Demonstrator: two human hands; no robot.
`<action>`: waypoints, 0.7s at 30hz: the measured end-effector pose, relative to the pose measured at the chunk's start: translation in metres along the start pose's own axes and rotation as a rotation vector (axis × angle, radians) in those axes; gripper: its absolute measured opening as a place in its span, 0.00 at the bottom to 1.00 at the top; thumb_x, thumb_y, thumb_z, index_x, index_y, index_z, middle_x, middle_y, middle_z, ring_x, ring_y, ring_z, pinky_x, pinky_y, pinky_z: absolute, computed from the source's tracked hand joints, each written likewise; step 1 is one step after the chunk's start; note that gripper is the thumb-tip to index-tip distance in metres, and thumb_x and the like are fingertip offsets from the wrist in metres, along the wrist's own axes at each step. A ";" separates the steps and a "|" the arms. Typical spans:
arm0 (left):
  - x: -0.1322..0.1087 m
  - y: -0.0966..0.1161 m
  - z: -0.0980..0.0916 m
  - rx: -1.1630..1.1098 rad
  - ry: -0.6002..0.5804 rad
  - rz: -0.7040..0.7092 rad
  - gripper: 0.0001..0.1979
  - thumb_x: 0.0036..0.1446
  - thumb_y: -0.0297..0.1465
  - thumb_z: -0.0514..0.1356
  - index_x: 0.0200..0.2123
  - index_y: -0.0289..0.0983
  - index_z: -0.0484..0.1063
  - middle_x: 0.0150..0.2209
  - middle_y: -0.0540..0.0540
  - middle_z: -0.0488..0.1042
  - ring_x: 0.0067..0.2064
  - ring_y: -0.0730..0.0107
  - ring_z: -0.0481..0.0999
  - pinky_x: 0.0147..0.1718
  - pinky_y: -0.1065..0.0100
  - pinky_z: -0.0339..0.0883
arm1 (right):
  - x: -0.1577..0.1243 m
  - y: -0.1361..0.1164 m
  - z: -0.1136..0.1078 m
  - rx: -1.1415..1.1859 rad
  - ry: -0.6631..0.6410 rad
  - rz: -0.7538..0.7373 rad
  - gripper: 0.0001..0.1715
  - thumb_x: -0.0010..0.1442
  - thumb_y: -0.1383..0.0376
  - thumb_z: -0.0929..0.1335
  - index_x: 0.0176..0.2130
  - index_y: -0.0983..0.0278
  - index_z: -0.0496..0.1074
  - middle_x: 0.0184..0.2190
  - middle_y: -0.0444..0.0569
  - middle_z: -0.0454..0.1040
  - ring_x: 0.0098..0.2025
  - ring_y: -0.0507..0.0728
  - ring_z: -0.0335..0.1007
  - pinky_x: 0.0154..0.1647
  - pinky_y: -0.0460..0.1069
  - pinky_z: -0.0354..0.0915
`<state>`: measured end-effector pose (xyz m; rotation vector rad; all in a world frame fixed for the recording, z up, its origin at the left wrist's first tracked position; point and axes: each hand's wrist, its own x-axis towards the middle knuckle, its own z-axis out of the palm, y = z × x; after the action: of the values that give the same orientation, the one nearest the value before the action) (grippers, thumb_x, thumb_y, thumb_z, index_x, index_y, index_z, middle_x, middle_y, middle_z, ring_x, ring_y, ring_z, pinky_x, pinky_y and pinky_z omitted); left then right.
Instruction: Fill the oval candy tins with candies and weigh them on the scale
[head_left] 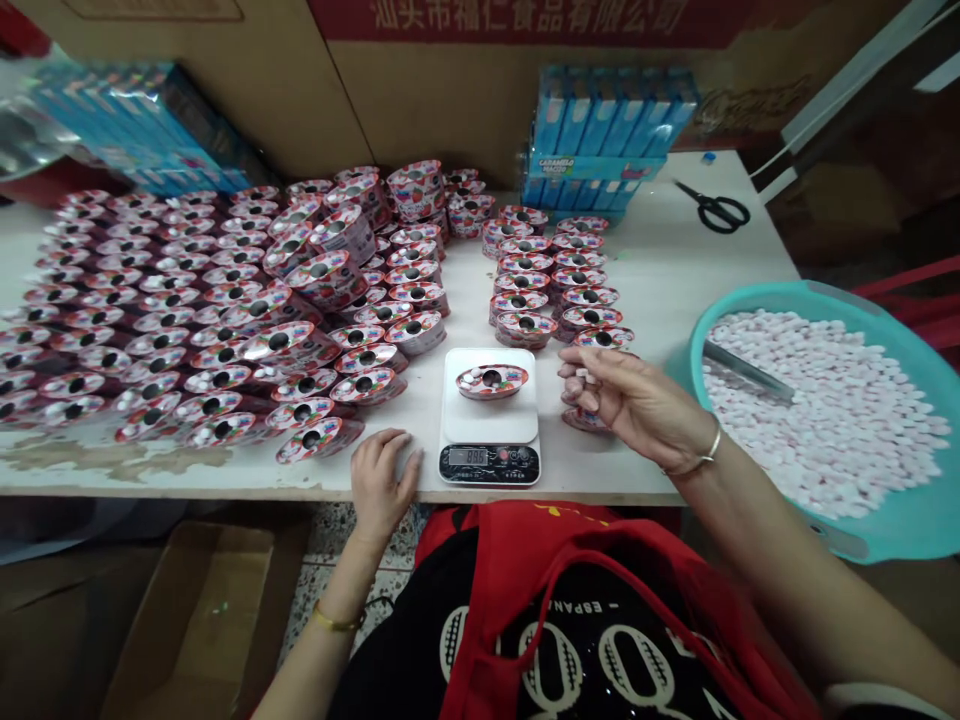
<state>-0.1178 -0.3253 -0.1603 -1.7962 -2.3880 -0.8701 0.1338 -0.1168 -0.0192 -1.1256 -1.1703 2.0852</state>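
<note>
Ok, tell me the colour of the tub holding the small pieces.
The tub is turquoise, showing best in the head view.

Oval pack (492, 392) on scale (487, 426); right hand (646, 408) pinching white piece (583, 373) (left hand (381, 478) nearby).

The right hand (645, 405) partly hides a packet (583, 423); the turquoise basin (892, 325) runs past the right edge

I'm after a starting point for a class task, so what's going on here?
A person's right grip pinches at least one small white piece, to the right of a white scale. The left grip rests on the table, left of the scale. One oval pack sits on it. Similar packs stand around, and a turquoise tub holds many white pieces.
</note>
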 end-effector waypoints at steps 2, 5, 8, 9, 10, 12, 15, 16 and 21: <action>0.005 0.007 -0.005 -0.035 0.038 0.021 0.15 0.59 0.33 0.58 0.49 0.38 0.68 0.46 0.40 0.72 0.49 0.60 0.70 0.49 0.58 0.63 | -0.011 0.006 -0.011 0.060 0.034 0.045 0.14 0.52 0.64 0.73 0.41 0.65 0.74 0.36 0.47 0.73 0.31 0.47 0.68 0.30 0.43 0.66; 0.020 0.025 -0.014 -0.066 0.117 0.095 0.20 0.59 0.32 0.58 0.54 0.38 0.65 0.49 0.38 0.70 0.52 0.59 0.68 0.52 0.56 0.61 | -0.025 0.013 -0.023 0.078 0.100 0.025 0.15 0.51 0.64 0.74 0.40 0.65 0.74 0.36 0.48 0.74 0.33 0.48 0.70 0.33 0.44 0.67; 0.040 0.045 -0.019 -0.066 0.121 0.190 0.25 0.59 0.33 0.58 0.60 0.40 0.61 0.54 0.37 0.67 0.57 0.56 0.65 0.56 0.54 0.58 | -0.034 0.018 -0.032 0.060 0.131 -0.031 0.14 0.52 0.62 0.74 0.39 0.65 0.75 0.35 0.48 0.74 0.33 0.49 0.70 0.30 0.44 0.66; 0.047 0.050 -0.019 -0.055 0.105 0.220 0.26 0.60 0.34 0.58 0.61 0.40 0.59 0.56 0.37 0.66 0.58 0.55 0.63 0.57 0.53 0.56 | -0.036 0.019 -0.034 0.055 0.132 -0.043 0.14 0.51 0.62 0.74 0.39 0.65 0.75 0.35 0.48 0.74 0.32 0.48 0.69 0.29 0.43 0.65; 0.053 0.055 -0.019 -0.039 0.083 0.247 0.27 0.60 0.36 0.57 0.62 0.41 0.57 0.58 0.36 0.64 0.60 0.54 0.61 0.58 0.52 0.55 | -0.038 0.020 -0.036 0.052 0.133 -0.054 0.15 0.51 0.61 0.74 0.39 0.65 0.75 0.34 0.48 0.74 0.31 0.48 0.69 0.27 0.43 0.64; 0.062 0.061 -0.017 0.000 0.027 0.279 0.29 0.61 0.39 0.56 0.64 0.41 0.55 0.61 0.36 0.60 0.63 0.51 0.57 0.59 0.50 0.52 | -0.042 0.022 -0.038 0.045 0.133 -0.068 0.16 0.51 0.60 0.74 0.39 0.65 0.75 0.34 0.48 0.74 0.30 0.48 0.68 0.25 0.43 0.62; 0.070 0.067 -0.013 0.040 -0.042 0.296 0.29 0.61 0.42 0.54 0.64 0.42 0.55 0.64 0.36 0.57 0.65 0.48 0.53 0.60 0.48 0.49 | -0.046 0.024 -0.039 0.042 0.128 -0.074 0.17 0.51 0.59 0.74 0.39 0.65 0.75 0.33 0.48 0.73 0.29 0.49 0.68 0.23 0.43 0.60; 0.072 0.068 -0.012 0.043 -0.047 0.296 0.29 0.61 0.42 0.54 0.64 0.42 0.56 0.64 0.36 0.57 0.65 0.48 0.53 0.59 0.48 0.49 | -0.047 0.025 -0.039 0.049 0.124 -0.075 0.17 0.51 0.58 0.74 0.39 0.65 0.75 0.33 0.48 0.73 0.28 0.49 0.68 0.22 0.43 0.60; 0.084 0.076 -0.009 0.012 0.068 0.178 0.22 0.62 0.39 0.55 0.58 0.39 0.65 0.54 0.37 0.68 0.54 0.56 0.66 0.53 0.54 0.55 | -0.044 0.034 -0.032 0.087 0.080 -0.068 0.18 0.54 0.57 0.73 0.41 0.66 0.74 0.33 0.48 0.72 0.27 0.48 0.67 0.22 0.43 0.59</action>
<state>-0.0807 -0.2424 -0.0926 -1.9067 -2.1485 -0.8792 0.1842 -0.1517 -0.0392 -1.1025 -1.0562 2.0010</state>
